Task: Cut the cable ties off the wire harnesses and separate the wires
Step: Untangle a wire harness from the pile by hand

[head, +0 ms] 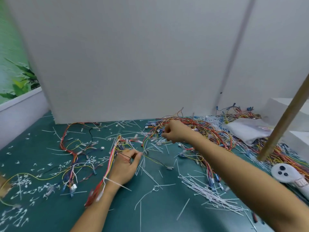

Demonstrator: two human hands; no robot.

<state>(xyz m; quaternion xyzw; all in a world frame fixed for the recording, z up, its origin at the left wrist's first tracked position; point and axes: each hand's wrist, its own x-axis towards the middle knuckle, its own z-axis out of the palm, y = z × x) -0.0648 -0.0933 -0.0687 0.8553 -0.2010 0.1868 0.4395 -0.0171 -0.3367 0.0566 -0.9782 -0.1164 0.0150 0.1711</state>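
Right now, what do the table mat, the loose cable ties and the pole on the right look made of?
Table mat: likely rubber or vinyl; dark green, matte, flat, no visible seams.
Cable ties: plastic, probably nylon; thin white strips that keep their bends.
Pole: seemingly wood; tan-brown, matte, round; too blurred to confirm any grain.

We record a desk (117, 220) with a dark green top. A white panel (125, 64) stands upright along its far side. At right, a wooden pole (284, 121) leans up out of view, beside a crumpled white plastic bag (247, 129). A white handheld device (287, 174) with three dark dots lies nearer. Green plants (21, 81) show beyond a white ledge (18, 104) at left.
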